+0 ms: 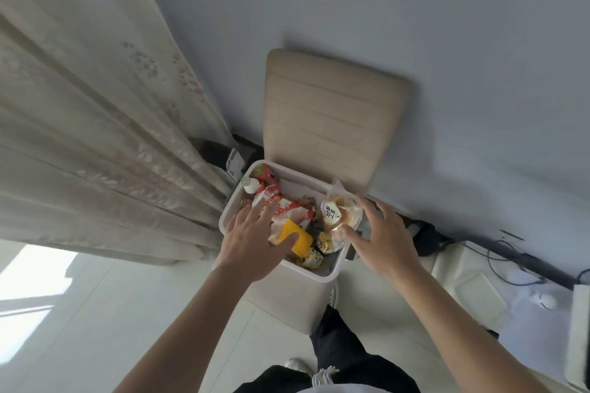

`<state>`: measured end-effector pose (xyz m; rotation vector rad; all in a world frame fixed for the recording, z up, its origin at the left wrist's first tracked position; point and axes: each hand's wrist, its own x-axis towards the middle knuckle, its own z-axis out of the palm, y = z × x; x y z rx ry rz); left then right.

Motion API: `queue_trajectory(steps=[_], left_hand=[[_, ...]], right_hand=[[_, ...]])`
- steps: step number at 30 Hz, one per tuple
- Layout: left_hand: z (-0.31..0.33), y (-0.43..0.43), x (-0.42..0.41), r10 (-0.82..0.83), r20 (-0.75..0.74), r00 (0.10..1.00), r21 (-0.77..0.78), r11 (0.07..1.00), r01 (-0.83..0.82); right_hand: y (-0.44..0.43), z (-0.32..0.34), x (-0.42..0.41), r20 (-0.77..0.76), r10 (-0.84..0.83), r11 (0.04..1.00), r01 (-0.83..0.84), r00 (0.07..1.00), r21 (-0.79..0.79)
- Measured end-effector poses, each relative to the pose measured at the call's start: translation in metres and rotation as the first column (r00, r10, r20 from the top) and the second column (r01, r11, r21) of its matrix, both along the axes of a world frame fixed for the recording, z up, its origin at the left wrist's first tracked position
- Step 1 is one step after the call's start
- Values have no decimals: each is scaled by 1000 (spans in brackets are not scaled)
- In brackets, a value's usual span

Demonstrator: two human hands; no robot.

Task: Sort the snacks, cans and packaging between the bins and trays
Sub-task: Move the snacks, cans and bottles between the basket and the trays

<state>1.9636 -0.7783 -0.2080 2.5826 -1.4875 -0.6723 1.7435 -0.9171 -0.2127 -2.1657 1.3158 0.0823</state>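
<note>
Dark trousers [338, 348] fill the bottom of the frame, and two bare forearms reach up from there to a white bin [333, 272] at the centre, standing on the pale floor [127, 313]. Its beige lid [325, 118] stands open against the wall behind.

The left grip [255, 244] is spread flat over the bin's left side, fingers straight, holding nothing; its thumb lies on a yellow pack [301, 241] and its fingertips rest on a red and white packet [277, 206].

The right grip [383, 236] is spread wide at the bin's right rim, thumb touching a clear bag of bread [340, 220]; I cannot tell whether its fingers touch the bag.

A red can [263, 173] and a small white bottle [252, 185] lie in the bin's far left corner. A cream curtain [95, 105] hangs at the left.
</note>
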Motion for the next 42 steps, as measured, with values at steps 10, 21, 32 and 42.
queue_trajectory(steps=[10,21,32,42], left_hand=[[-49,-81,24,-123,33,992,89,989,120],[-153,-117,62,-450,53,892,217,877,430],[-227,-131,89,-635,20,772,332,733,594],[-246,-141,88,-712,41,701,260,685,681]], right_hand=[[-84,-52,28,-45,44,989,-37,998,142],[-104,-139,41,-17,43,922,-33,999,385],[-94,-188,57,-8,39,956,-35,999,292],[-109,-199,71,-93,145,921,-100,985,376]])
